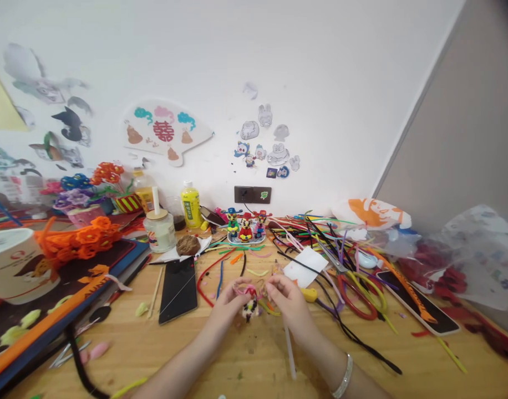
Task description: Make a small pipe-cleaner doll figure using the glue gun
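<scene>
My left hand [227,302] and my right hand [286,296] meet over the middle of the wooden desk [254,360]. Between their pinched fingers they hold a small pipe-cleaner figure [250,302] in pink, red, black and white. Both hands are closed around it; the fingers hide part of the figure. A silver bracelet [344,377] is on my right wrist. Loose coloured pipe-cleaner pieces [237,260] lie just beyond the hands.
A black phone [178,288] lies left of the hands, a second dark phone [416,305] at the right. A heap of pipe cleaners [341,249] fills the right side. Toy figures [245,227], a yellow bottle [191,206], a jar [159,230] and pipe-cleaner flowers [87,233] stand behind.
</scene>
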Demonstrator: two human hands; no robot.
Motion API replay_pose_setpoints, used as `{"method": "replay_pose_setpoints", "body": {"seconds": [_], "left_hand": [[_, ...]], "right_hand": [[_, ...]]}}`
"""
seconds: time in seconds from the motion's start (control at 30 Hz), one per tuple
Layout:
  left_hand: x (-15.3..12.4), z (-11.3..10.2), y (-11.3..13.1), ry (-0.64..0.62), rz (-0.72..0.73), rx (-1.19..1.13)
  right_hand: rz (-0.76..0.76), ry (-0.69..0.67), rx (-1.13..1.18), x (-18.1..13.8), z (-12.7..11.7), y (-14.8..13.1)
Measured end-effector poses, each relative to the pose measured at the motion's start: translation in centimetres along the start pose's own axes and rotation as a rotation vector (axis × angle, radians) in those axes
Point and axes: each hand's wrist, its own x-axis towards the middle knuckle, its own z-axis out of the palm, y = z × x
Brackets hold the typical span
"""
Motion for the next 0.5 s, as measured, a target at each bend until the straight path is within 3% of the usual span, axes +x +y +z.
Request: {"method": "replay_pose_setpoints", "body": {"seconds": [0.1, 0.2, 0.5], "left_hand": [[-0.75, 0.56, 0.12, -0.07, -0.067, -0.083], [-0.83, 0.6, -0.1, -0.131, -0.091, -0.012], [0.02, 0.06, -0.66, -0.171, 0.136, 0.289]], "right_hand": [[-0.014, -0.052, -0.041, -0.05, 0.06, 0.14], [-0.015, -0.077, -0.069, -0.17, 0.17, 0.09], [0.056, -0.081, -0.195, -0.38, 0.33, -0.33]]}}
